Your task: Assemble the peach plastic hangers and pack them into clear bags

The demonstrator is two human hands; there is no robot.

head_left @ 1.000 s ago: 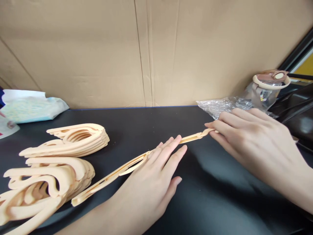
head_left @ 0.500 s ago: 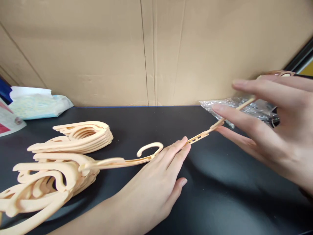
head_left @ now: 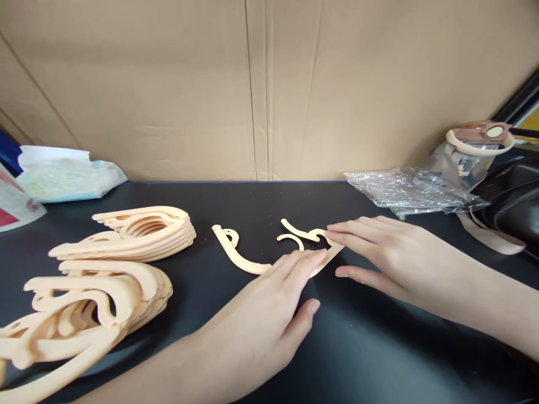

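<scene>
- I see the left hand lying flat and spread, palm down, on the black table. Its fingertips press on the peach plastic hanger; nothing is gripped.
- The right hand is also flat with the fingers extended. Its fingertips rest on the right end of the hanger, touching it from above, and the thumb lies on the table just beside it.
- The fingertips of the two hands lie close together over the same part.
- The hanger lies flat on the table, centre of view. Its curved arm runs out to the left of the hands, and its hook parts show just beyond the fingertips.
- Left of the hanger, well apart from it, I note two stacks of like pieces: a far stack and a near stack, the latter running out of view at the lower left.
- A crumpled clear plastic bag lies beyond the right hand, against the cardboard wall.
- A clear bottle with a brownish lid sits at the right of the bag.
- A pale wrapped packet lies at the far left, by the wall.
</scene>
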